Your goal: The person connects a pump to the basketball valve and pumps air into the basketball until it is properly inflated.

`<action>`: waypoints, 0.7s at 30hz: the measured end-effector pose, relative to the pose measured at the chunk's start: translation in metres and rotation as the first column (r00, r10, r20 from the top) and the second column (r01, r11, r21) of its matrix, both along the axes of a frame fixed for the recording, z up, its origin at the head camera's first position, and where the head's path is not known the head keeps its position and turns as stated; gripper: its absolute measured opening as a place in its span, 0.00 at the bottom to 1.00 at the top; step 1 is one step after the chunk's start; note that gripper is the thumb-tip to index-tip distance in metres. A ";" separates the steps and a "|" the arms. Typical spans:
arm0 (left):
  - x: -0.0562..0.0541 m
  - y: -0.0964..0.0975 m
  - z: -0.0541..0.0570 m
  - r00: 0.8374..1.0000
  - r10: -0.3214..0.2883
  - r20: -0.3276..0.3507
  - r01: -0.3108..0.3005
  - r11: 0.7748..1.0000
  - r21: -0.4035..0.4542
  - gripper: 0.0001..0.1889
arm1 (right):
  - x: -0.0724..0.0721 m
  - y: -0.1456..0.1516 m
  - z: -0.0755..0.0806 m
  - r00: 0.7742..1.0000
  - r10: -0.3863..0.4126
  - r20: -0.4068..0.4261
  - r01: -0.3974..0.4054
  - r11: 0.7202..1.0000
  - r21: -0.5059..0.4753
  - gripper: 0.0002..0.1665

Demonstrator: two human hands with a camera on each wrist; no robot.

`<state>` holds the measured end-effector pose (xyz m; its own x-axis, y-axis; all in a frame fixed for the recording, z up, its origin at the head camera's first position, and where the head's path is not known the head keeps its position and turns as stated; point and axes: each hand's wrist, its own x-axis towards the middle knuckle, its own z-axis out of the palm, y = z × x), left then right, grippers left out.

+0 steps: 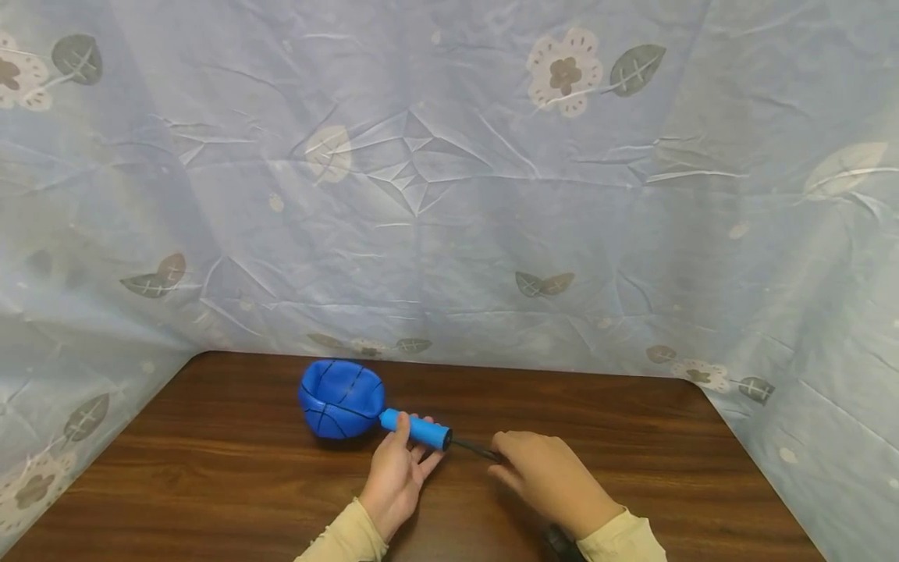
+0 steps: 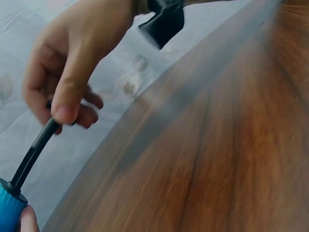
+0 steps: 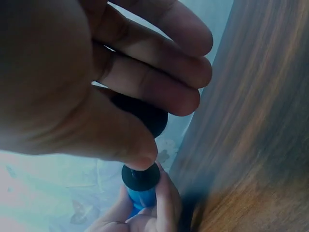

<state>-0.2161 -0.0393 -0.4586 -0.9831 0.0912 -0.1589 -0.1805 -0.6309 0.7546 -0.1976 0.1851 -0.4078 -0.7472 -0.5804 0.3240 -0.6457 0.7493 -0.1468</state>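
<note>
A partly deflated blue ball (image 1: 342, 400) with black lines, dented on top, sits toward the left of the table. The blue barrel of a hand pump (image 1: 417, 429) points at the ball's right side, its tip right at the ball. My left hand (image 1: 396, 476) holds the barrel between thumb and fingers. To the right, my right hand (image 1: 544, 476) grips the end of the pump's black rod (image 2: 33, 157), which is drawn well out of the barrel. In the right wrist view the black handle (image 3: 145, 116) shows between thumb and fingers.
The brown wooden table (image 1: 175, 468) lies under both hands. A pale blue curtain (image 1: 421, 234) with flowers and leaves hangs behind the table and along both sides. A black strap (image 1: 562, 542) shows at the right wrist.
</note>
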 end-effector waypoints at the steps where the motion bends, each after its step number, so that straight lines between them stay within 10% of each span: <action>1: 0.002 0.002 0.000 1.000 -0.012 0.001 0.012 1.000 -0.003 0.36 | 0.000 0.000 0.001 1.000 0.005 0.005 -0.005 1.000 -0.002 0.15; 21: 0.016 0.019 0.007 0.992 -0.128 0.012 0.128 0.988 -0.088 0.33 | 0.003 -0.006 -0.006 0.989 0.018 0.148 0.002 0.991 -0.136 0.09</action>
